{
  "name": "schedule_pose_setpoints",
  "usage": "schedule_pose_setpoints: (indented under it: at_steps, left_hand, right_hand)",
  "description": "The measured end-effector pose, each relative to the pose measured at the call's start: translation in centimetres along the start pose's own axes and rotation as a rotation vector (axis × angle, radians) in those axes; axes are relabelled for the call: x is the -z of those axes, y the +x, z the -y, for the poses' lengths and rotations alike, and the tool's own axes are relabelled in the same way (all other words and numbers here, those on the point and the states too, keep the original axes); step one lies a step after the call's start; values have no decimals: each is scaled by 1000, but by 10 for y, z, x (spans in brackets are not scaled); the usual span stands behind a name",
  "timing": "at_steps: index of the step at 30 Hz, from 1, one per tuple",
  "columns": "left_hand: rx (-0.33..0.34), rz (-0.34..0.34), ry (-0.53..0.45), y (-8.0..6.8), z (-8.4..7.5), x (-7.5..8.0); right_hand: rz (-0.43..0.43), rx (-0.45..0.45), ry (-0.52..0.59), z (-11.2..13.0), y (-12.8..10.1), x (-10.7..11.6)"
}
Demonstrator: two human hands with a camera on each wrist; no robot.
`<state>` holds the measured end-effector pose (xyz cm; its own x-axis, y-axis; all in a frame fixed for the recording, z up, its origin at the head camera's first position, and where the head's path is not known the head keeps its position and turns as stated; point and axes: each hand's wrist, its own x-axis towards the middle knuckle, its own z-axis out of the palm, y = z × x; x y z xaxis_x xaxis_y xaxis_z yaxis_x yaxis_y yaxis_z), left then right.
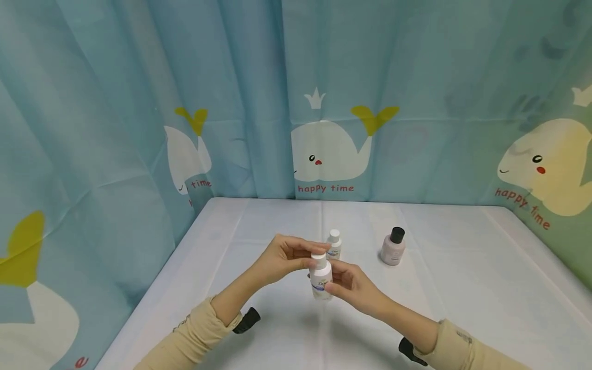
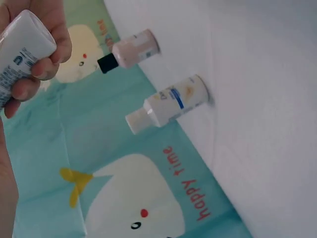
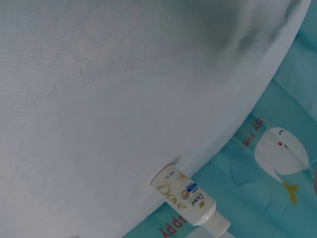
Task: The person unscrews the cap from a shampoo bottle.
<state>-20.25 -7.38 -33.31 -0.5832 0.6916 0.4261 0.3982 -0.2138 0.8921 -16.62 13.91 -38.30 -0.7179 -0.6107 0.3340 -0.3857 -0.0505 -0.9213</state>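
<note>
Both hands hold one small white Dove bottle [image 1: 319, 289] above the table, roughly upright. My left hand [image 1: 283, 259] pinches its white cap [image 1: 318, 261], with the thumb at the side and the fingers over the top. Lower down, my right hand [image 1: 355, 289] grips the bottle's body between thumb and fingers. The held bottle's base [image 2: 42, 37] faces the left wrist camera, with fingers curled around it. A second white Dove bottle [image 1: 334, 245] stands capped just behind the hands; its label shows in the right wrist view.
A pinkish bottle [image 1: 392, 253] with a black cap stands on the table to the right of the white one. White cloth covers the table [image 1: 462, 288]. A blue-green curtain [image 1: 259, 77] with whale prints hangs along the back and sides.
</note>
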Motion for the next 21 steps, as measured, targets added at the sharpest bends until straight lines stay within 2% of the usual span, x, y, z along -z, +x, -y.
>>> schedule_pose_setpoints:
  at_steps: [4, 8, 13, 16, 21]
  left_hand:
    - [-23, 74, 2, 2, 1, 1]
    - [-25, 74, 23, 8, 0, -1]
    - [-9, -49, 45, 9, 3, -11]
    - [-5, -145, 55, 9, 6, -18]
    - [-9, -314, 61, 9, 12, -28]
  right_hand:
    - [61, -4, 45, 3, -2, 5]
    - [91, -5, 100, 6, -2, 11]
    - [89, 5, 128, 5, 0, 15]
    - [42, -3, 89, 4, 1, 15]
    - [-86, -31, -27, 3, 3, 14]
